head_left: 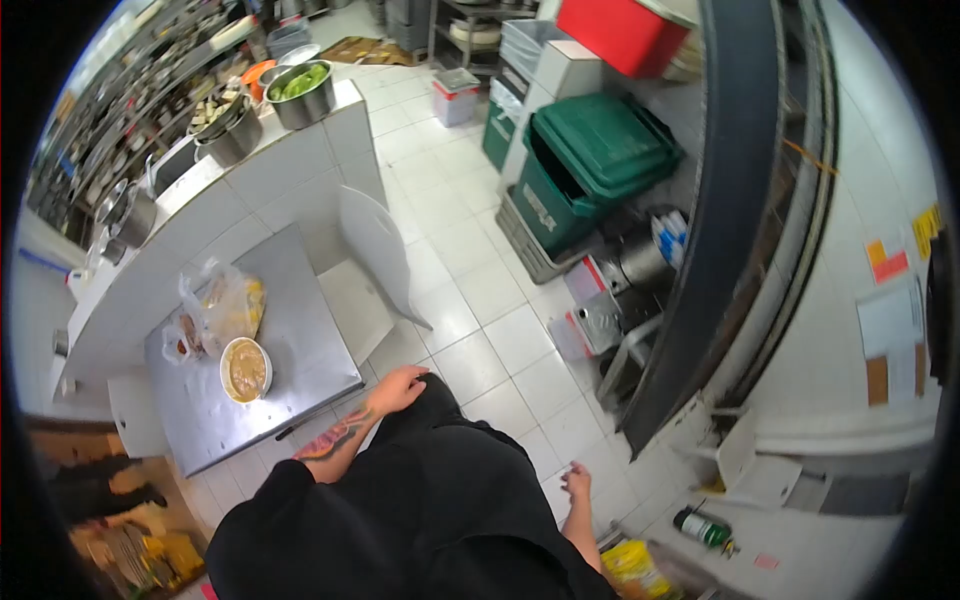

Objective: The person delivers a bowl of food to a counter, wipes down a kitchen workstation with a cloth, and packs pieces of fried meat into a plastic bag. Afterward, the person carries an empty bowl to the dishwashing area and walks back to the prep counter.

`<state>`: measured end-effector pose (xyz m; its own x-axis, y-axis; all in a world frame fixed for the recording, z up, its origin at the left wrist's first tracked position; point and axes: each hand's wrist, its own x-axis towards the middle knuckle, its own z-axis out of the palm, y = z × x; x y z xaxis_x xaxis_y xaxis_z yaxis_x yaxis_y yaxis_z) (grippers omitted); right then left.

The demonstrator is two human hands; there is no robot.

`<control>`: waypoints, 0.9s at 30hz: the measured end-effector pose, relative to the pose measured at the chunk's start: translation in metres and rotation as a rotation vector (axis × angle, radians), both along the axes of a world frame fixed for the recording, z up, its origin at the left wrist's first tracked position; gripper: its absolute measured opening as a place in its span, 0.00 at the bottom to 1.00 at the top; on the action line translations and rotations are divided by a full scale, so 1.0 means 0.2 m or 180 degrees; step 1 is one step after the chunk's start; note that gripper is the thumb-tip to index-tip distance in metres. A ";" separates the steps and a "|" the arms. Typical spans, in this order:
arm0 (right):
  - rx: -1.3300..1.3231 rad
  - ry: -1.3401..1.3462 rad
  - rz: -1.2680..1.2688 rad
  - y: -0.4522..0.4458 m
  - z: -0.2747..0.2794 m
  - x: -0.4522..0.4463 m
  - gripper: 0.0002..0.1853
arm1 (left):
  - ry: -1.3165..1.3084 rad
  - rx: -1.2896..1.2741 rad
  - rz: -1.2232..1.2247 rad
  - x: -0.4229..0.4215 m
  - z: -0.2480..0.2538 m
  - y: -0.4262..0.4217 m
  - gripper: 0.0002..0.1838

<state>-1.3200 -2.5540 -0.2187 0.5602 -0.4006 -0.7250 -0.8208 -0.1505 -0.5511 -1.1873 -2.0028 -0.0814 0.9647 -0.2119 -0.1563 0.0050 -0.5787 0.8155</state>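
Observation:
My left hand [402, 388] lies over the black cloth on my raised leg, its fingers loosely stretched and nothing seen in them. Off to my right side hangs my right hand [577, 480], fingers loosely bent and apart, with nothing visible in it. Left of my left hand stands a metal table [300, 310]. On it are a white tub [268, 372] of light brown, creamy food and a clear plastic bag [225, 300] with yellowish contents. A smaller knotted bag [182, 340] with something brown sits beside them.
A white chair [385, 245] stands beyond the table. Behind a tiled half wall [300, 180], shelves hold cookware. On its ledge sits a pot of green vegetables [300, 90]. A green bin [590, 160] stands ahead right; a fire extinguisher [703, 527] is at lower right.

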 end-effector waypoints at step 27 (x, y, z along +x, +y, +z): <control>0.0610 -0.1222 0.3195 1.17 1.19 3.87 0.24 | 0.0733 0.0715 0.1636 2.42 -0.58 0.67 0.20</control>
<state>-0.5462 -2.3192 0.0190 0.7710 0.4664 -0.4336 -0.1403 -0.5398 -0.8300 -0.7034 -1.8686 -0.1971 0.8708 0.3346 -0.3601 0.4914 -0.6132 0.6185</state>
